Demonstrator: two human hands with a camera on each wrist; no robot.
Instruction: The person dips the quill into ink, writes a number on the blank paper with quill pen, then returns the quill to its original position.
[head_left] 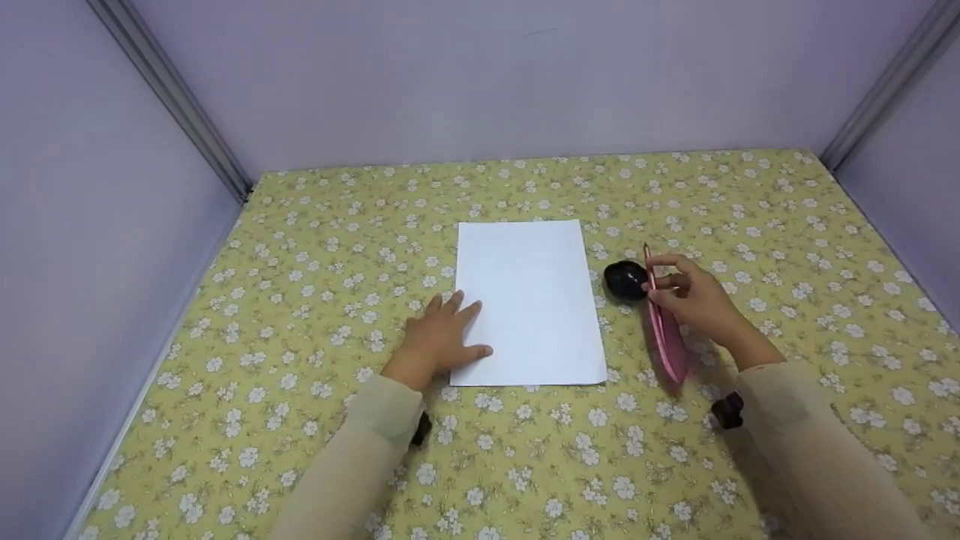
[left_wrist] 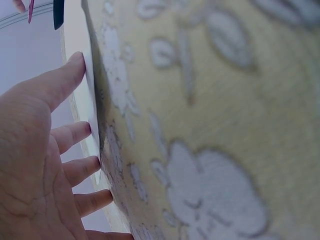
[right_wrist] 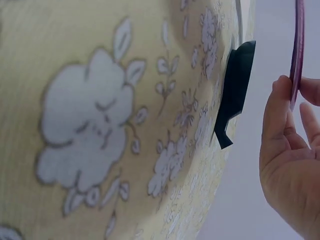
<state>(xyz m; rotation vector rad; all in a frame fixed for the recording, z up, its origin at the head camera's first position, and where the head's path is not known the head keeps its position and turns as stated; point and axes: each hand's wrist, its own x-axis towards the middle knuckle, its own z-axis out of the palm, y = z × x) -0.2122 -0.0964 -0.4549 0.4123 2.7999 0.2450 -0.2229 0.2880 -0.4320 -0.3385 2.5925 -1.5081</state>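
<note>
A white sheet of paper lies upright in the middle of the table. My left hand rests with fingers spread at the sheet's lower left edge, thumb and some fingertips on the paper; the left wrist view shows the same hand from the palm side. To the right of the sheet, my right hand pinches a thin, flat pink object, tilted nearly edge-on, between thumb and fingers; its kind cannot be told. Just left of that grip a small, shiny, rounded black object sits on the table.
A yellow cloth with white flowers covers the table. Pale panels stand behind it and at both sides, joined by metal posts. A dark device is at the right wrist.
</note>
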